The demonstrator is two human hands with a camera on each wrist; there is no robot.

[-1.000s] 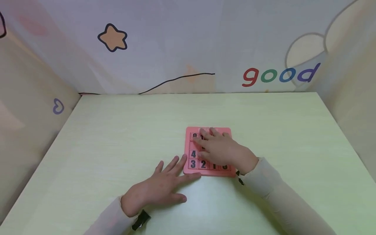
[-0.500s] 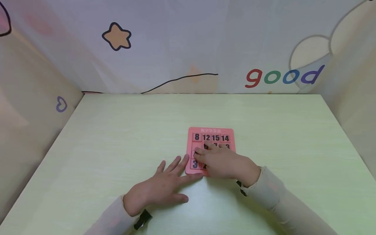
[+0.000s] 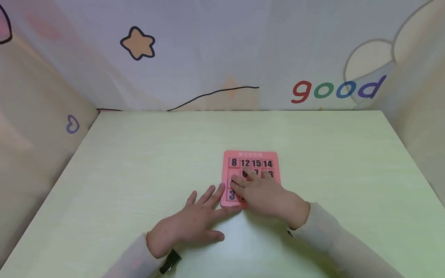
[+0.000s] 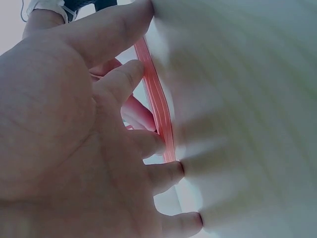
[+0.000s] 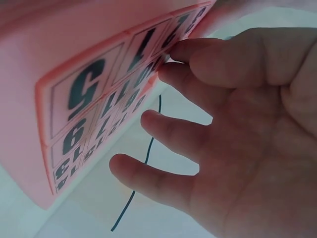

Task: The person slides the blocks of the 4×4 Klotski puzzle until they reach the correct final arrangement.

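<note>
A pink number sliding puzzle [image 3: 225, 166] lies flat on the table, its top row reading 8, 12, 15, 14. A vacant slot [image 3: 234, 172] shows below the 8. My left hand [image 3: 195, 224] is spread at the near-left corner, fingertips against the frame; the left wrist view shows them along the puzzle's pink side edge [image 4: 157, 99]. Over the lower tiles is my right hand [image 3: 269, 196], with its index finger and thumb at the left columns. From the right wrist view, thumb and index touch the number tiles [image 5: 86, 87] while other fingers extend above them. Several tiles are hidden under this hand.
The pale green table [image 3: 156, 154] extends around the puzzle on all sides. Behind it rises a printed cloth backdrop [image 3: 208, 50] with a star and the word "good". Cloth side panels [image 3: 34, 154] border the table left and right.
My right hand has drawn back toward me from the top rows to the lower rows, uncovering the top row. My left hand keeps its place. The head view has shifted slightly.
</note>
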